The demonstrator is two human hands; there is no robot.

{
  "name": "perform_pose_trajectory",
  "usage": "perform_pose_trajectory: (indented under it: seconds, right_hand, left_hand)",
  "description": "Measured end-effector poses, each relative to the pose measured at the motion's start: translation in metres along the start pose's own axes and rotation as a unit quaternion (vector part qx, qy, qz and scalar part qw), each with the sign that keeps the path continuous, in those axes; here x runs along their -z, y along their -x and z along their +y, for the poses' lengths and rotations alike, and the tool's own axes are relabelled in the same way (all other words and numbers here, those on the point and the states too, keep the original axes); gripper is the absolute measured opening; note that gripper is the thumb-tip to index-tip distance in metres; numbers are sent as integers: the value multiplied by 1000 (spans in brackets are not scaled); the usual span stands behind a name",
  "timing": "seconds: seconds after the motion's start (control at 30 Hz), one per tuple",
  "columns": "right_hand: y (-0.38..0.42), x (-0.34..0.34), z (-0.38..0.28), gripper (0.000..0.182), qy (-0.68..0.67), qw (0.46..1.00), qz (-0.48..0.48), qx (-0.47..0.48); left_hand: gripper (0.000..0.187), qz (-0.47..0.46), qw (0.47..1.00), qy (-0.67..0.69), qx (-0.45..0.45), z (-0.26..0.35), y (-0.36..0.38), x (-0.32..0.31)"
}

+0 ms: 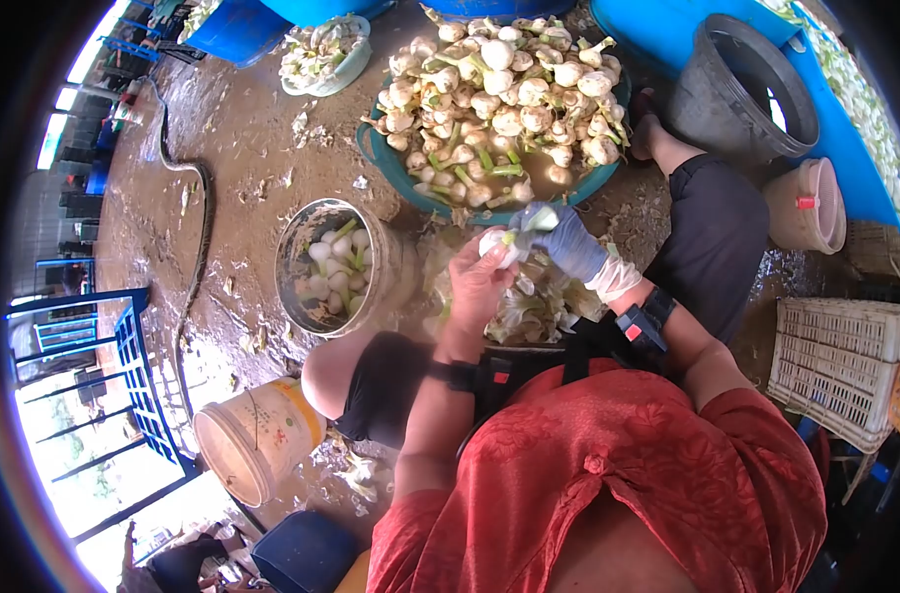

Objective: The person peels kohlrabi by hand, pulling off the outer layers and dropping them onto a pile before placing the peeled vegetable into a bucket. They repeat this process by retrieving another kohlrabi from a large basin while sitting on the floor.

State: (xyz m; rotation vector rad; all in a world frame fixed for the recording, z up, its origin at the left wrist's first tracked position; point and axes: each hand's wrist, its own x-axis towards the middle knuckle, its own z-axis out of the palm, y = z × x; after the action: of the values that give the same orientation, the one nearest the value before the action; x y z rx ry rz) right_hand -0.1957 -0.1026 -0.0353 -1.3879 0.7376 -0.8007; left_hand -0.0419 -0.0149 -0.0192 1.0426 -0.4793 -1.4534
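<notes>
In front of my lap, my left hand [477, 287], bare, has its fingers closed round a white garlic bulb [493, 245]. My right hand [568, 243], in a blue-grey glove, meets it from the right. Its fingers are closed on the pale green stalk and skin [537, 218] at the bulb's top; whether a small tool is also in them is hidden. Under both hands lies a heap of peeled skins [539, 301]. Just beyond stands a wide green tub [395, 178] piled with soil-stained garlic bulbs [509, 89]. A bucket [290, 242] at left holds clean white bulbs [337, 265].
A lidded pail [234, 450] stands near my left knee, and a light green basin [346, 71] farther off. To the right are a black bucket [712, 94], a pale bucket [801, 212] and a white crate [833, 361]. A hose [205, 227] crosses the wet floor.
</notes>
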Motion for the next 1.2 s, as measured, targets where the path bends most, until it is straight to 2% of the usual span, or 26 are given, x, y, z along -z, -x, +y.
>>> perform_pose_trajectory:
  seconds: [0.07, 0.1, 0.13, 0.17, 0.23, 0.27, 0.3, 0.37, 0.43, 0.47, 0.5, 0.57, 0.63, 0.67, 0.7, 0.77, 0.8, 0.83, 0.9, 0.93, 0.97, 1.03, 1.1, 1.13, 1.17, 1.2]
  right_hand:
    - [0, 1, -5, 18, 17, 1000, 4, -2]
    - [1, 3, -8, 17, 36, 999, 7, -5]
    - [2, -2, -18, 15, -45, 998, 25, -46]
    - [2, -2, -19, 15, -44, 998, 24, -46]
    - [2, -2, -18, 17, 37, 999, 28, 4]
    - [1, -2, -15, 17, 36, 999, 28, 4]
    - [-2, -2, -9, 17, 91, 995, 42, -7]
    - [0, 2, 8, 18, 146, 987, 60, -18]
    - [-2, 6, 14, 20, 375, 926, 18, -33]
    - [4, 5, 11, 22, 319, 947, 9, -19]
    - [4, 5, 8, 22, 320, 947, 6, -20]
    - [1, 2, -3, 26, 194, 975, 8, 111]
    - [6, -4, -21, 30, 44, 996, -15, -77]
    - [4, -8, -22, 32, 116, 992, -13, 44]
    - [0, -7, -12, 28, 275, 935, 16, 225]
    - [2, -9, -7, 22, 307, 937, 14, 164]
    - [-1, -11, -5, 22, 303, 937, 9, 172]
    - [-2, -11, -8, 19, 357, 923, 3, 144]
    - [4, -11, -7, 16, 411, 906, -1, 102]
    - [1, -11, -6, 14, 392, 914, 11, 105]
    - [0, -10, -5, 13, 375, 921, 26, 105]
    - [-4, -7, 1, 10, 256, 958, 32, 124]
    - [-6, -3, 0, 9, 194, 979, 16, 64]
    - [-6, -5, -2, 8, 104, 994, 17, -9]
    - [-4, -4, -6, 8, 105, 994, 21, -11]
    - [-2, -1, -11, 7, -3, 996, 5, -84]
  left_hand:
    - [40, -76, 993, 85, -9, 2, -4, 5]
    - [40, -76, 993, 85, -9, 0, -5, 6]
    - [39, -61, 991, 121, -12, 1, -5, 2]
    - [38, -46, 987, 155, -15, 1, -5, 0]
    - [39, -80, 983, 158, -43, -1, -3, -3]
    - [40, -40, 989, 137, -38, 0, -1, -5]
    - [42, -1, 993, 117, -32, 1, 0, -8]
    - [48, -17, 986, 168, -3, 6, 4, -6]
    - [45, -33, 990, 140, -5, 12, 6, -8]
    - [44, 3, 993, 118, -11, 11, 6, -12]
    - [44, 5, 993, 120, -12, 8, 5, -10]
    - [43, 15, 998, 6, -57, 5, 0, -7]
    - [42, 81, 989, -106, -70, 4, 2, -15]
    - [41, 89, 956, -248, -126, -14, -9, 4]
    - [42, 90, 972, -189, -110, -4, -3, -10]
    - [45, 111, 946, -275, -129, -5, -2, -11]
    - [44, 113, 937, -297, -145, -7, -3, -9]
    - [44, 112, 928, -317, -158, -2, -1, -12]
    - [44, 108, 933, -322, -115, 6, 4, -14]
    - [41, 100, 949, -283, -103, -1, 1, -9]
    - [38, 81, 977, -175, -89, -3, -1, -11]
    - [35, 22, 997, -61, -42, 4, 5, -12]
    - [36, -18, 999, 15, -32, -5, 0, 1]
    - [36, -28, 998, 47, -31, -2, 1, -1]
    - [36, -31, 998, 48, -28, 0, 2, -2]
    - [36, -48, 996, 75, -14, 3, 3, -2]
